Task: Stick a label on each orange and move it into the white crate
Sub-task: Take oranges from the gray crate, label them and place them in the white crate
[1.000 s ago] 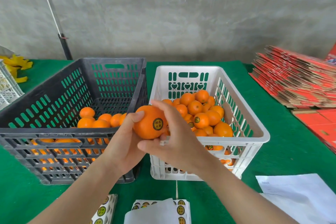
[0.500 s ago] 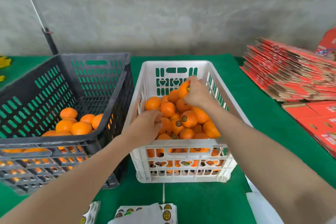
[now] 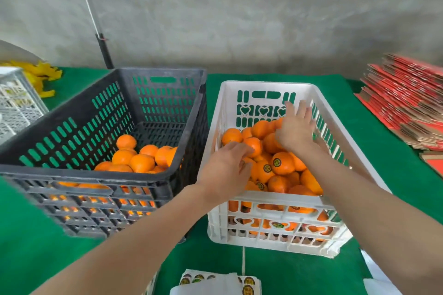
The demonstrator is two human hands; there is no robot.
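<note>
The white crate [image 3: 268, 86] on the right holds a heap of oranges [image 3: 282, 163], several showing round yellow-and-black labels. My right hand [image 3: 296, 127] hovers over the far part of the heap with its fingers spread and straight, holding nothing. My left hand [image 3: 227, 170] reaches in over the crate's left wall, fingers loosely bent and resting among the oranges; I see nothing gripped in it. The black crate [image 3: 72, 175] on the left holds several unlabelled oranges [image 3: 141, 158]. Label sheets [image 3: 242, 282] lie at the near edge.
Green cloth covers the table [image 3: 395, 187]. A stack of flat red cartons [image 3: 407, 100] lies at the right. A white basket [image 3: 16, 105] and yellow scraps [image 3: 40, 76] sit at the far left. White paper [image 3: 378, 278] lies at the near right. A concrete wall stands behind.
One second ago both hands held a labelled orange between the crates. Then the right hand set it deep in the white crate; now that hand has opened and lifted off the heap.
</note>
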